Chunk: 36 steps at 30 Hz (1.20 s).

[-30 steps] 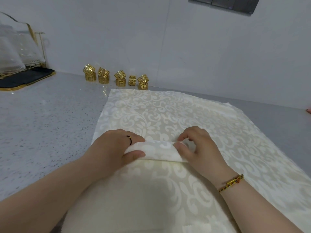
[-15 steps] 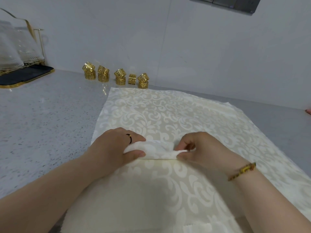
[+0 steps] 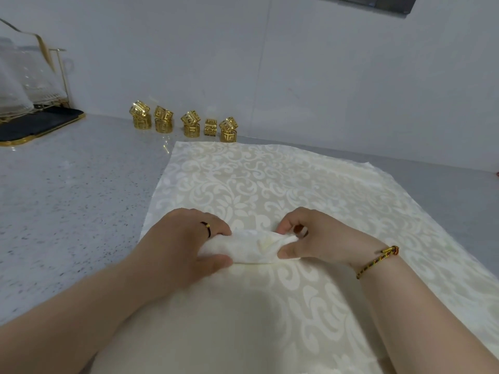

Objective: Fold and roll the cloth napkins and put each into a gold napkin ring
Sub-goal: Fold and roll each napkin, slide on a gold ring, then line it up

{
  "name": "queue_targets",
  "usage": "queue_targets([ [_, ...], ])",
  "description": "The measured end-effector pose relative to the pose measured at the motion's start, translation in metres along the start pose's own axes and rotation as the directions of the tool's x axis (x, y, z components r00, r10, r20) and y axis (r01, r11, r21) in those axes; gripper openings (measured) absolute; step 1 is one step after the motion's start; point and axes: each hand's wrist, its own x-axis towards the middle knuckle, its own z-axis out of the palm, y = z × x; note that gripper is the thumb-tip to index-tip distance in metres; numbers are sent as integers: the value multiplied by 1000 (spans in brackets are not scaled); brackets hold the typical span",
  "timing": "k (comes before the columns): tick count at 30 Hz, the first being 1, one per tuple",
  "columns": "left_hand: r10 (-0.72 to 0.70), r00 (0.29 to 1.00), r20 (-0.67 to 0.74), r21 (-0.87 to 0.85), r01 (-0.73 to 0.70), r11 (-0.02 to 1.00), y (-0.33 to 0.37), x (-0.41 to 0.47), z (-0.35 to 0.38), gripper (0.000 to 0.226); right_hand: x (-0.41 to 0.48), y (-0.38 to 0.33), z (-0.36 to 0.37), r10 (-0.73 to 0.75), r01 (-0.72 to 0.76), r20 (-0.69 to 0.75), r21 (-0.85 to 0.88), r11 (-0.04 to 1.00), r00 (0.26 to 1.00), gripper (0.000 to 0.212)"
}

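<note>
The rolled napkin [image 3: 251, 245] is pinched at each end by the left hand [image 3: 183, 247] and right hand [image 3: 318, 238], likely so unrolling is prevented

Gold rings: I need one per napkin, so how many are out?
9 rings, in a row beyond the cloth: four two-high stacks, plus a single one between the third and fourth. Any behind would be hidden.

Single view here, worn on the head, angled forward and down across the countertop [image 3: 67, 198], with the left hand [image 3: 183, 247] and right hand [image 3: 318, 238] close under the lens, the wall [image 3: 324, 76] shutting off the far edge.
</note>
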Motion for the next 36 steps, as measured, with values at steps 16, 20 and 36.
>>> queue_targets([
  [16,-26,994,105,185,6,983,35,50,21,31,7,2,11,-167,181,-123,113,977,978,24],
  [20,-93,995,40,216,83,973,12,44,11,28,8,3,13,-123,186,-258,237,953,958,11],
  [36,-275,941,-195,94,297,950,-70,56,6,35,160,-4,-36,-171,-23,-311,-534,845,935,27],
])
